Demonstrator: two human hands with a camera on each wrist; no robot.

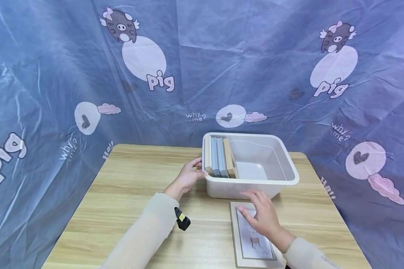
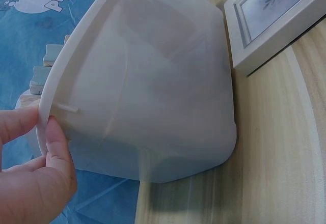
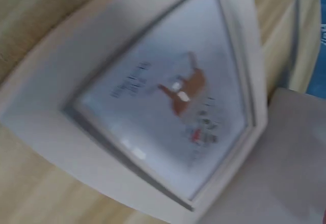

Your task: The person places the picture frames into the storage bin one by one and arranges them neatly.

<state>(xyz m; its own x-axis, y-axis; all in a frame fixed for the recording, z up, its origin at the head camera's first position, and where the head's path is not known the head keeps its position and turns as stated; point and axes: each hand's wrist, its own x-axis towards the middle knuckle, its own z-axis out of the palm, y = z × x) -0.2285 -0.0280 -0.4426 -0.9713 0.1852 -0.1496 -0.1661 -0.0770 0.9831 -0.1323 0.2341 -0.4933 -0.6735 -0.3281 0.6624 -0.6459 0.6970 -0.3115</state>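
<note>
A pale plastic bin (image 1: 245, 188) stands on the table. My left hand (image 1: 188, 175) grips its rim at the left end; in the left wrist view the thumb and fingers of that hand (image 2: 43, 178) pinch the edge. Several slim beige and light-blue pieces (image 1: 219, 158) stand side by side at the bin's left end; their kind is unclear. A whitish picture frame (image 1: 235, 239) lies face up in front of the bin, and its drawing (image 3: 188, 89) shows blurred in the right wrist view. Above the frame hovers my right hand (image 1: 264, 215), fingers loosely extended toward the bin's front wall, holding nothing.
The wooden table (image 1: 138, 179) extends to both sides of the bin. Behind and beside it hangs a blue cloth (image 1: 202, 74) printed with pigs and words. A small black device (image 1: 182, 219) sits on the left sleeve.
</note>
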